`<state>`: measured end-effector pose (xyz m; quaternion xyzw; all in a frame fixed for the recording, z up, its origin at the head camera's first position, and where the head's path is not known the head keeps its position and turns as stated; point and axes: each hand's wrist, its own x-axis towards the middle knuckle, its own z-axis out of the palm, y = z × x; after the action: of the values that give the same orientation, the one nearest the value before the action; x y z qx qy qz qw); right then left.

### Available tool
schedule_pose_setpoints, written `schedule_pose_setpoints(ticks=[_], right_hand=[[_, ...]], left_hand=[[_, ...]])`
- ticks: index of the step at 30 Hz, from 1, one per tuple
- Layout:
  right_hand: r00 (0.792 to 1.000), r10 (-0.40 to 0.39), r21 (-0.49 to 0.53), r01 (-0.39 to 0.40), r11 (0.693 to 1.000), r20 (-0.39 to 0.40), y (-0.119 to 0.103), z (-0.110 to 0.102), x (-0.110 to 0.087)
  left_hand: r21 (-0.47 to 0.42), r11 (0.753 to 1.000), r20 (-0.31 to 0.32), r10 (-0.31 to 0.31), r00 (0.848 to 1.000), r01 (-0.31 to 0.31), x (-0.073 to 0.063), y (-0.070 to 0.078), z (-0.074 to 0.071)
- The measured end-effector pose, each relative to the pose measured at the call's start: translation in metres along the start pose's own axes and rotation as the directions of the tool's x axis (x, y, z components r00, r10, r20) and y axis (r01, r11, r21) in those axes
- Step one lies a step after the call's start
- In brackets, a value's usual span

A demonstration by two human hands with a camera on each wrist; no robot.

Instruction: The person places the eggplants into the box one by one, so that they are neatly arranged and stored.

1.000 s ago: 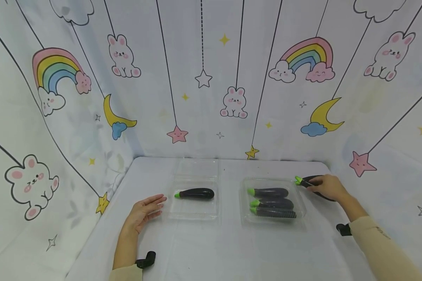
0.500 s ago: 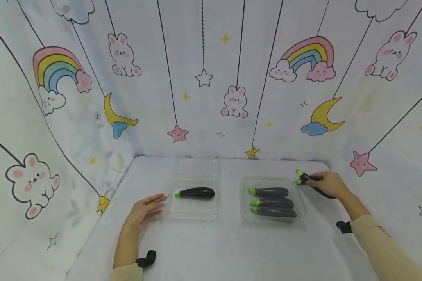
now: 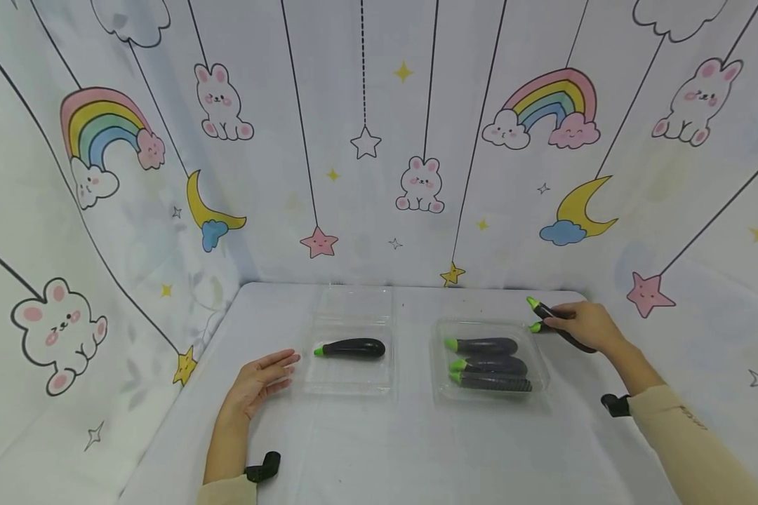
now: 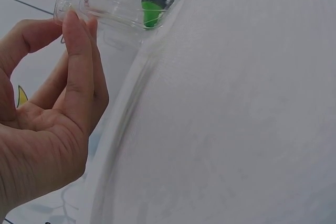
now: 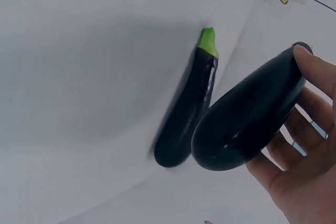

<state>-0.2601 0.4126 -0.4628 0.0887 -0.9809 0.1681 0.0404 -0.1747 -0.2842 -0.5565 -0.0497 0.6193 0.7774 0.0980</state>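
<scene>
My right hand (image 3: pixel 586 327) grips a dark eggplant (image 3: pixel 545 309) with a green stem end, raised and tilted at the table's right. In the right wrist view, this held eggplant (image 5: pixel 247 114) overlaps a second eggplant (image 5: pixel 186 108) lying on the white table. On the left, my left hand (image 3: pixel 262 382) reaches the side of an open clear plastic box (image 3: pixel 344 388) containing one eggplant (image 3: pixel 354 348). The left wrist view shows thumb and fingers (image 4: pixel 79 51) pinching that box's rim. Three eggplants (image 3: pixel 493 365) lie side by side in another clear box (image 3: pixel 442 394).
The left box's clear lid (image 3: pixel 354 301) lies folded back toward the table's far edge. A white curtain (image 3: pixel 366 196) with printed rabbits, rainbows and stars rises behind the white table (image 3: pixel 366 449).
My right hand has lifted one eggplant from beside another at the right, raising its stem end up and away. My left hand has stayed at the box.
</scene>
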Motion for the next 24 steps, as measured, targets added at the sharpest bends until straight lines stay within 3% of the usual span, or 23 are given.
schedule_pose_setpoints(ticks=[24], right_hand=[[0.992,-0.102,0.013,0.104,0.995,-0.079,-0.055,-0.019,-0.002]], left_hand=[[0.007,1.000,-0.006,0.003,1.000,-0.003,0.001,-0.001,0.000]])
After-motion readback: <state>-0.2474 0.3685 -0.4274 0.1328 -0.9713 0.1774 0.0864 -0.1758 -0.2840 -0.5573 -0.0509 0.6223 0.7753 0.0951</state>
